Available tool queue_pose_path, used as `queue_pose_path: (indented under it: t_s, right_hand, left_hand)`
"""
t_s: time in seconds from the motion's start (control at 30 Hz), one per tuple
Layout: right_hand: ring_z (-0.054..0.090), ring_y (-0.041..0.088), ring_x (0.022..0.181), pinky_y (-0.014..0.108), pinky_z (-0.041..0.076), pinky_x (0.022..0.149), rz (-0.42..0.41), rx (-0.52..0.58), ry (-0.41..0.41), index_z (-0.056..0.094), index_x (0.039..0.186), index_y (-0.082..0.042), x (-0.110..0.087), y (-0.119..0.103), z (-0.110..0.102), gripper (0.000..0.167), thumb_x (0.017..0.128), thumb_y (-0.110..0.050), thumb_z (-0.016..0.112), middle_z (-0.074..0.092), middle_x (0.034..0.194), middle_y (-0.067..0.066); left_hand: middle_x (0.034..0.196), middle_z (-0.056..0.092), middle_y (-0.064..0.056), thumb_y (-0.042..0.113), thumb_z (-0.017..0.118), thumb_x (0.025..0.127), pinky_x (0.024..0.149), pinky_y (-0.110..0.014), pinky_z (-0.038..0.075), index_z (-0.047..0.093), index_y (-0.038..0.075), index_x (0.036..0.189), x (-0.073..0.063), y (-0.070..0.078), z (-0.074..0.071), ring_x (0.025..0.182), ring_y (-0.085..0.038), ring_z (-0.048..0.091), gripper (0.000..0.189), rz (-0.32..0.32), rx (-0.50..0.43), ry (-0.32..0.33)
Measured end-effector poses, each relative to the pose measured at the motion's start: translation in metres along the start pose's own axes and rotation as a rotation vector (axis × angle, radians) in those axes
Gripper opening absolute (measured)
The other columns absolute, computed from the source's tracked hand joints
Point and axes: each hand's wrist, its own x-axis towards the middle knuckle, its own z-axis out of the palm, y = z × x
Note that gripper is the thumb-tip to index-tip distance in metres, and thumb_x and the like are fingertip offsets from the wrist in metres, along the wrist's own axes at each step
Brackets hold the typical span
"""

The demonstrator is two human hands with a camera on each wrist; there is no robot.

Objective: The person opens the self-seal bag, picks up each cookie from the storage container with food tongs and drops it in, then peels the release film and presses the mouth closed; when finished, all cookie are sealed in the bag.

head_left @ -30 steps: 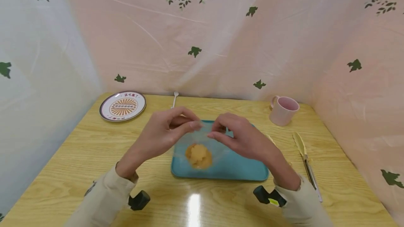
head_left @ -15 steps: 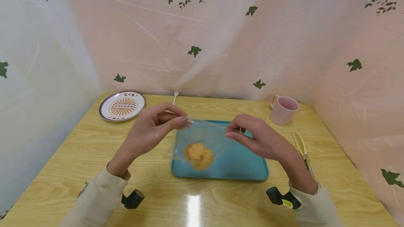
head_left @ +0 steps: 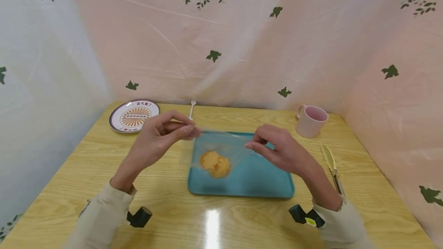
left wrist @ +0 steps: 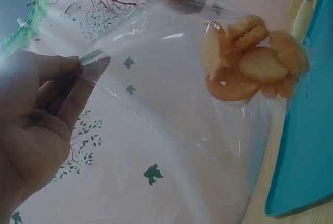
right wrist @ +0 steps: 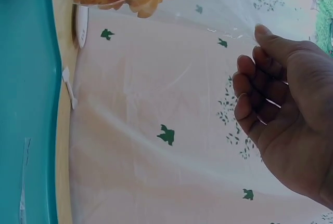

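A clear plastic bag (left wrist: 151, 52) hangs stretched between my hands, above the blue tray (head_left: 263, 183). Orange-brown pieces with scalloped edges (left wrist: 250, 60) sit bunched at its bottom; they look like small pastries, but their exact kind is unclear. My left hand (head_left: 154, 141) pinches one side of the bag's upper edge between thumb and fingers. At the other side, my right hand (head_left: 282, 151) pinches the edge with thumb and forefinger, the remaining fingers curled. On the tray lies a thin clear plastic strip (right wrist: 24, 182), seen in the right wrist view.
A patterned plate (head_left: 135, 116) stands at the back left, with a small white spoon (head_left: 192, 109) to its right. The pink mug (head_left: 309, 122) is at the back right. In front of it lie tongs with yellow tips (head_left: 330, 160). Cloth walls enclose the table.
My hands have drawn apart, the left moving left and the right moving right, spreading the bag's edge between them. The pieces inside have swung and shifted slightly.
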Motion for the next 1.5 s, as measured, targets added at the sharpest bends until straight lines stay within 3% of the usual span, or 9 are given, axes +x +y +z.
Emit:
queue_pose_path:
  t_s: [0.37,0.67,0.83,1.03,1.17,1.37,1.5]
  right_hand:
    - [0.056,0.009,0.080,0.024,0.049,0.068,0.025,0.109,0.000,0.064,0.097,-0.015,0.008,0.001,0.013,0.022,0.107,-0.034,0.058,0.061,0.089,-0.009]
    - [0.060,0.009,0.077,0.026,0.053,0.071,-0.050,0.128,0.075,0.067,0.095,-0.013,0.015,0.010,0.035,0.025,0.106,-0.034,0.059,0.064,0.085,-0.005]
    - [0.058,0.008,0.078,0.032,0.054,0.069,-0.036,0.126,0.025,0.066,0.094,-0.015,0.020,0.008,0.051,0.024,0.107,-0.034,0.059,0.064,0.086,-0.007]
    - [0.053,0.007,0.077,0.028,0.050,0.069,-0.047,0.135,-0.055,0.064,0.092,-0.015,0.028,0.002,0.074,0.024,0.107,-0.033,0.060,0.061,0.085,-0.007]
    - [0.052,0.007,0.075,0.026,0.049,0.069,-0.061,0.175,-0.084,0.065,0.090,-0.014,0.036,-0.002,0.087,0.017,0.105,-0.023,0.066,0.061,0.082,-0.006]
    - [0.052,0.006,0.075,0.023,0.049,0.069,-0.048,0.248,-0.111,0.067,0.089,-0.012,0.047,-0.013,0.097,0.013,0.095,-0.003,0.074,0.061,0.081,-0.006]
    - [0.051,0.004,0.072,0.025,0.051,0.069,0.017,0.249,-0.150,0.068,0.088,-0.011,0.053,-0.017,0.103,0.011,0.096,-0.006,0.074,0.062,0.080,-0.007]
  left_hand:
    - [0.104,0.078,-0.014,-0.003,0.064,0.101,0.086,-0.038,0.061,0.067,-0.004,0.111,-0.011,-0.002,-0.011,0.096,-0.024,0.076,0.010,-0.028,0.020,0.038]
    - [0.102,0.078,-0.015,-0.005,0.064,0.100,0.085,-0.035,0.061,0.067,-0.006,0.110,-0.022,-0.006,-0.024,0.095,-0.025,0.076,0.010,-0.030,0.015,0.067]
    - [0.100,0.078,-0.015,-0.010,0.062,0.099,0.084,-0.034,0.061,0.067,-0.008,0.108,-0.033,-0.006,-0.040,0.092,-0.024,0.077,0.010,-0.050,-0.006,0.042]
    - [0.105,0.076,-0.019,-0.014,0.056,0.100,0.084,-0.037,0.061,0.065,-0.009,0.113,-0.054,-0.004,-0.066,0.095,-0.028,0.076,0.016,-0.104,-0.053,-0.049]
    - [0.107,0.076,-0.021,-0.017,0.052,0.101,0.083,-0.039,0.061,0.064,-0.008,0.115,-0.070,-0.005,-0.081,0.097,-0.029,0.075,0.020,-0.139,-0.071,-0.079]
    - [0.103,0.075,-0.023,-0.023,0.048,0.099,0.079,-0.039,0.062,0.063,-0.010,0.115,-0.084,-0.005,-0.096,0.094,-0.029,0.076,0.025,-0.119,-0.130,-0.084]
    - [0.102,0.076,-0.021,-0.021,0.049,0.099,0.076,-0.036,0.063,0.065,-0.008,0.113,-0.088,-0.003,-0.102,0.091,-0.027,0.076,0.024,-0.142,-0.084,-0.060]
